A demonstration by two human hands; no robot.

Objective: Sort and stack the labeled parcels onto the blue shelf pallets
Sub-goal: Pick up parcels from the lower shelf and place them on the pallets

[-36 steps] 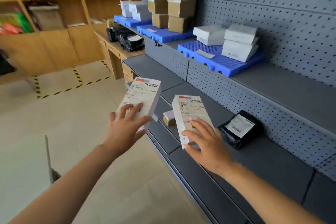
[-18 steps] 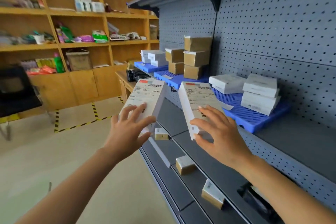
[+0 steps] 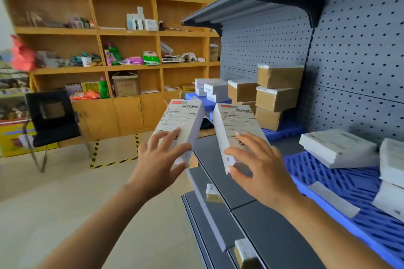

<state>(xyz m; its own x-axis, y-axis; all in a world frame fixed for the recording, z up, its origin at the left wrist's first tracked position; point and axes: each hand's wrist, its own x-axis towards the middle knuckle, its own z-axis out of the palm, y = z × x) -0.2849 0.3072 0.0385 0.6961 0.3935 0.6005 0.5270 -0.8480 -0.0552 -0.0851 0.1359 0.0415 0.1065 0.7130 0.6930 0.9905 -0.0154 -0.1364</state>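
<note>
At the centre of the frame the left hand (image 3: 159, 159) holds the left white cardboard parcel (image 3: 181, 124) and the right hand (image 3: 260, 168) holds the right white cardboard parcel (image 3: 236, 129). Both parcels are in the air, tilted away, with their printed labels facing up. Each hand pinches the near end of its oblong box, fingers fanned over the labelled face and thumb against the side edge.

The boxes look stiff, smooth-skinned and light enough for one hand each. Because the card is slick, a grip across the width nearer the middle would probably be steadier than this end hold.

At the right edge a blue plastic lattice pallet (image 3: 349, 179) lies on the grey metal shelf (image 3: 273, 236) and carries flat white wrapped parcels (image 3: 336, 148). Further back, brown taped cardboard boxes (image 3: 277, 94) are stacked against the grey perforated back panel (image 3: 360, 72).

In the upper left stands wooden shelving (image 3: 109, 35) full of assorted goods. A black chair (image 3: 52, 118) sits at the left, near yellow-and-black floor tape (image 3: 113, 161).
</note>
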